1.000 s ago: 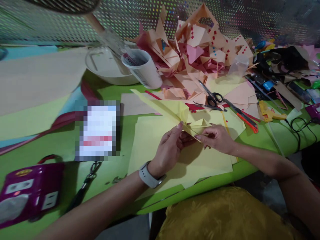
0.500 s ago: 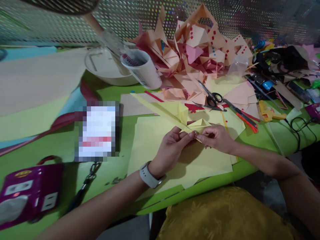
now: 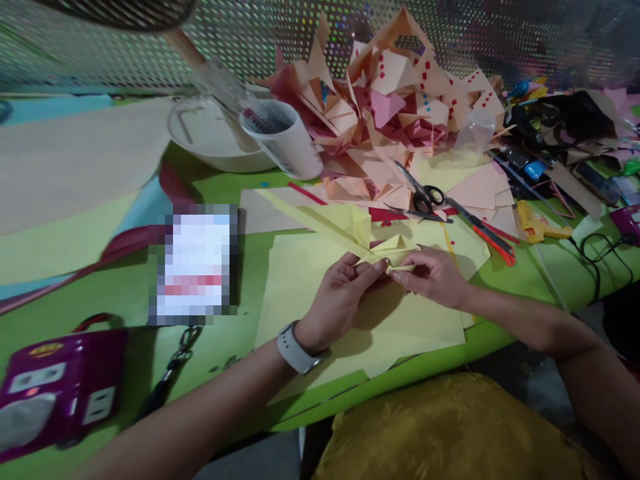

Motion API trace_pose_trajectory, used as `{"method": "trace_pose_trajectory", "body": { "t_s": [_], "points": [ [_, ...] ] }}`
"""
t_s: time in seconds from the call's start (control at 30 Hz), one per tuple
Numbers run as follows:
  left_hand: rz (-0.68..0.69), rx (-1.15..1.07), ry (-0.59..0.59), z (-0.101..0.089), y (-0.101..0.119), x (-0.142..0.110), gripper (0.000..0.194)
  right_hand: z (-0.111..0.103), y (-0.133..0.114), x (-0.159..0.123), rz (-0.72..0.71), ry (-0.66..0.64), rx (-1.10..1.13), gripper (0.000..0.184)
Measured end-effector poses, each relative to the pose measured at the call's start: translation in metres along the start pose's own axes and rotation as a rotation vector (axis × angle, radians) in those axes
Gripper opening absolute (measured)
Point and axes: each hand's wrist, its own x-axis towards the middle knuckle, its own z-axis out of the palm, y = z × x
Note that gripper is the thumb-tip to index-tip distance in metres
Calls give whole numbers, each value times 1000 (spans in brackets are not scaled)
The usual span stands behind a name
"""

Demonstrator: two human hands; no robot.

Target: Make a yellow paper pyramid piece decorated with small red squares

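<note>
A folded yellow paper piece point(image 3: 350, 227), with a long pointed strip reaching to the upper left and a small raised peak at its right, is held over the table. My left hand point(image 3: 345, 290) pinches its lower middle between thumb and fingers. My right hand point(image 3: 430, 277) is closed on its lower right edge, where a narrow flap stands away from the rest. Both hands' fingertips are close together, and some fingers are hidden behind the paper. Beneath them lie flat yellow sheets point(image 3: 310, 320) on the green tabletop.
Beyond the sheets lie scissors point(image 3: 425, 197), an orange-handled cutter point(image 3: 493, 243) and a yellow glue gun point(image 3: 540, 223). A heap of folded peach paper point(image 3: 395, 87) stands behind. To the left are a white cup point(image 3: 287, 143), a phone point(image 3: 197, 267) and a purple power box point(image 3: 65, 387).
The right fingers have drawn the lower right flap of the yellow paper outward, so it now shows as a narrow roll-like edge. The left hand has barely moved.
</note>
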Motion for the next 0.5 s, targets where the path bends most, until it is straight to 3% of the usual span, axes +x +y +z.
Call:
{"method": "trace_pose_trajectory", "body": {
  "t_s": [0.17,0.33,0.5],
  "points": [
    [111,0,87,-2,5,1,40,-3,-6,-2,126,205,171,47],
    [116,63,73,1,2,-4,28,1,-4,2,248,-21,277,44],
    [62,-11,3,6,2,-8,30,7,-1,5,310,-51,322,47]
  ]
}}
